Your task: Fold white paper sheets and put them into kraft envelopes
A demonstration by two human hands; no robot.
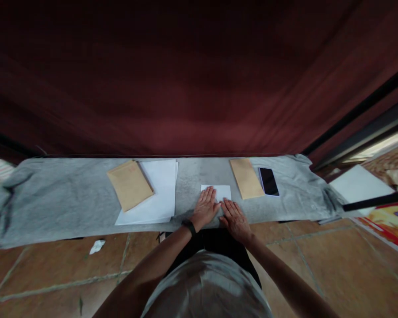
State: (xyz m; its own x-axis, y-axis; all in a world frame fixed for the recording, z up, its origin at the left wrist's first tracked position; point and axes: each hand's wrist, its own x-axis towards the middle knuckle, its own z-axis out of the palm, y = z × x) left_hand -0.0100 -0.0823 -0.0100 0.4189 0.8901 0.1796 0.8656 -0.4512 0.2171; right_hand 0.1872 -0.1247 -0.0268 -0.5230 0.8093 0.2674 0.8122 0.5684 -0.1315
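A small white sheet of paper (223, 191), perhaps folded, lies on the grey cloth (192, 174) in front of me. My left hand (206, 206) rests flat on its left part, fingers stretched out and pointing away. Over its lower right edge lies my right hand (234, 217), also flat, with the fingers extended. The two thumbs come close together at the paper's near edge. Both palms hide the lower part of the sheet. To the right of my right hand is a brown envelope (247, 179).
A phone (269, 181) lies right of that envelope. On the left, more brown envelopes (131, 185) overlap large white sheets (164, 190). Behind the cloth-covered surface rises a dark red curtain-like wall (192, 97). A crumpled white scrap (97, 246) is on the tiled floor (53, 269).
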